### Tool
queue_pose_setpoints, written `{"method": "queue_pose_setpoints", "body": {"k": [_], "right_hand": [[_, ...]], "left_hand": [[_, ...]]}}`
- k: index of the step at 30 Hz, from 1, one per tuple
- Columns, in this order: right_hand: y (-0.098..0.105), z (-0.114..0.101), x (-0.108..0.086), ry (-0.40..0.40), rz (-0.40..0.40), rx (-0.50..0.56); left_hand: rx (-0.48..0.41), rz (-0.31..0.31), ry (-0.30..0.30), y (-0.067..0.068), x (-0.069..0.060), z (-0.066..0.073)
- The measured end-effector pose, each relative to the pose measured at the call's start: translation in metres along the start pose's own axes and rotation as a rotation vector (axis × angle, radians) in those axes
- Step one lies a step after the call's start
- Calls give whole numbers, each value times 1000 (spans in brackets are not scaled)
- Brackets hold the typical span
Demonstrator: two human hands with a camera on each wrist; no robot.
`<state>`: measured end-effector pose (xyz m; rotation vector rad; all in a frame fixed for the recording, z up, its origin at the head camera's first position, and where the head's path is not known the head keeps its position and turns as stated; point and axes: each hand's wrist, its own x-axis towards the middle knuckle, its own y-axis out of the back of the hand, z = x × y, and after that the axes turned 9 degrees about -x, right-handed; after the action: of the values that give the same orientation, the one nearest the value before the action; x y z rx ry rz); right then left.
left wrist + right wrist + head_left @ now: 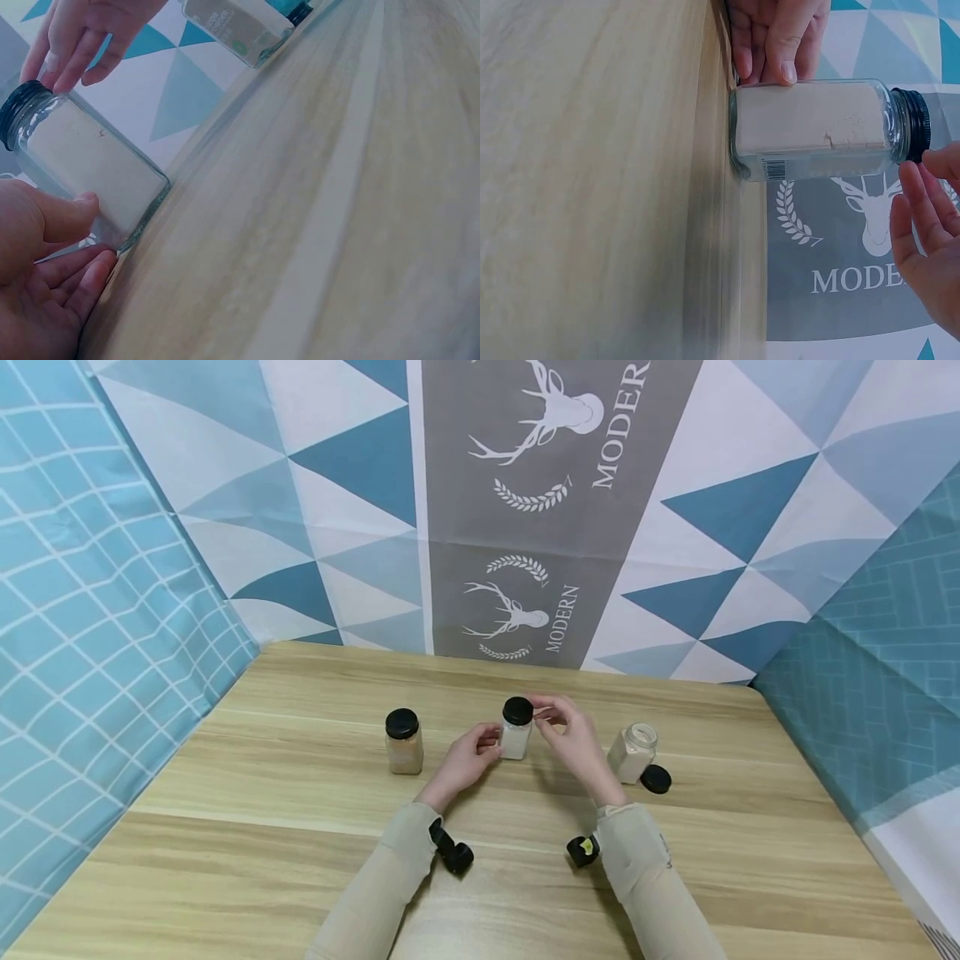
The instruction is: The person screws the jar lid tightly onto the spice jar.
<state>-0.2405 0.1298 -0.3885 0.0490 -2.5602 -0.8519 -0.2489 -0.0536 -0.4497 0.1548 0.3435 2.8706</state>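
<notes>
A clear square jar of pale powder (514, 742) stands upright on the table, its black lid (517, 711) on top. My left hand (468, 760) holds its lower part from the left; in the left wrist view the thumb of that hand (45, 247) lies on the glass (97, 165), fingers by the base. From the right, my right hand (573, 739) has thumb and fingertips at the lid's edge. The right wrist view shows the thumb and a finger of the right hand (934, 232) touching the rim of the lid (915, 125), other fingers loosely bent.
Left of the hands stands a jar with orange-brown contents (405, 755) and a black lid. On the right, an uncapped jar of pale contents (628, 757) has a loose black lid (656, 779) beside it. Patterned cloth (360, 468) hangs behind the wooden table (300, 793).
</notes>
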Motion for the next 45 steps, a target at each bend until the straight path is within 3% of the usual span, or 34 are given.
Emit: {"method": "queue_pose_setpoints", "body": {"k": [8,18,23,26,29,38,45], "right_hand": [[-3,0,4,79,-22,15],[-7,0,8,53,-119,48],[-1,-15,4,36,-130,42],[-1,-14,4,31,-134,50],[-6,0,6,45,-125,57],[-6,0,6,95,-123,15],[-4,-1,6,82,-153,1]], "left_hand": [[12,-4,0,0,0,1],[16,-6,2,0,0,0],[16,-15,10,-1,0,0],[11,-20,14,-1,-1,1],[-2,-24,16,-1,-1,1],[15,-44,3,-1,-3,0],[39,-50,15,0,-2,0]]}}
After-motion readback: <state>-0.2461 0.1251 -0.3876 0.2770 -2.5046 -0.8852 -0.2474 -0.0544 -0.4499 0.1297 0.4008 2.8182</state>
